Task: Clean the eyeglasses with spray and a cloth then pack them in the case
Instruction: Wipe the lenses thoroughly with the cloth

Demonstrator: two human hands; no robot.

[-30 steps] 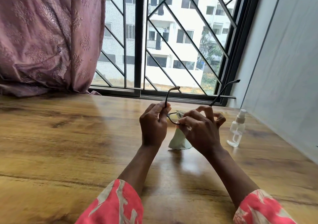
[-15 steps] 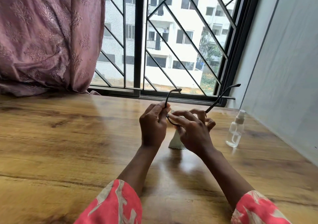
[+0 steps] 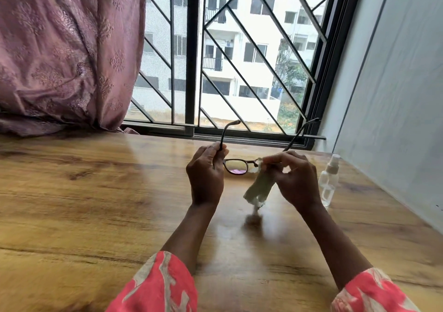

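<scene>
Dark-rimmed eyeglasses [image 3: 236, 166] held above a wooden table [image 3: 96, 203], temples unfolded and pointing away from the person toward the window grille [image 3: 239, 72]; long axis of the frame front runs side to side, spanning the gap between the two hands. Left hand [image 3: 206, 175] curls its fingers round the frame's left end at the hinge, the left temple rising past its fingertips; the exposed lens lies just to the right of this grip. Right hand [image 3: 296, 179] pinches a pale cloth [image 3: 260, 187] against the frame's far side, where the second lens is hidden behind cloth and fingers; the cloth's free tail hangs down and toward the person from this pinch, blurred at its lower edge. Spray bottle [image 3: 329, 182] stands upright on the table to the right of the right hand, apart from it, nearer that hand than the other. No case is visible. By judgement, wiping is under way; the uncovered lens lies leftward of the cloth along the frame axis, so the right hand would travel toward the left grip to reach it.
</scene>
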